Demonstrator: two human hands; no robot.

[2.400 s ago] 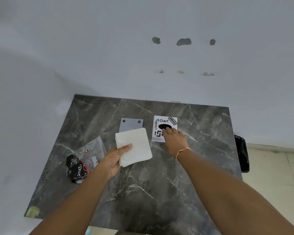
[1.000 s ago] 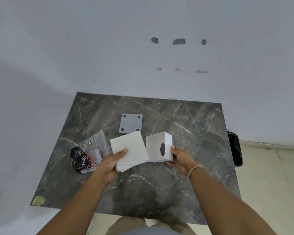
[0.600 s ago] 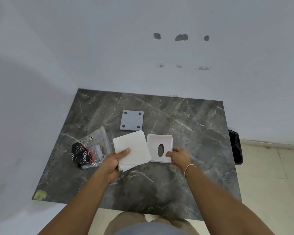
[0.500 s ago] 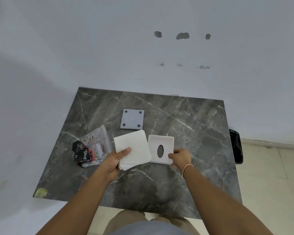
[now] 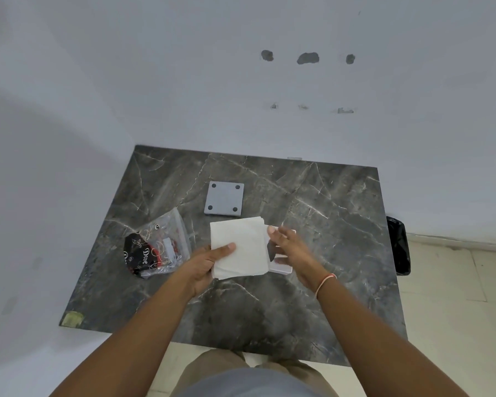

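Note:
A stack of white tissues (image 5: 241, 245) is pinched at its near left corner by my left hand (image 5: 206, 265), thumb on top. The stack hangs over the left part of a small white box (image 5: 282, 269) with a dark oval hole, which lies on the dark marble table (image 5: 327, 219). My right hand (image 5: 291, 250) lies over the box and grips it, and its thumb touches the right edge of the tissues. Most of the box is hidden under the tissues and that hand.
A grey square plate (image 5: 224, 198) with dark dots at its corners lies just beyond the tissues. A clear plastic bag (image 5: 158, 247) with a black packet inside lies to the left. A black bin (image 5: 398, 247) stands on the floor right of the table. White walls lie behind and to the left.
My right hand turned the box over, hole up, and set it near me on the table. My left hand has moved the tissues right, over the box; my right hand now covers the box.

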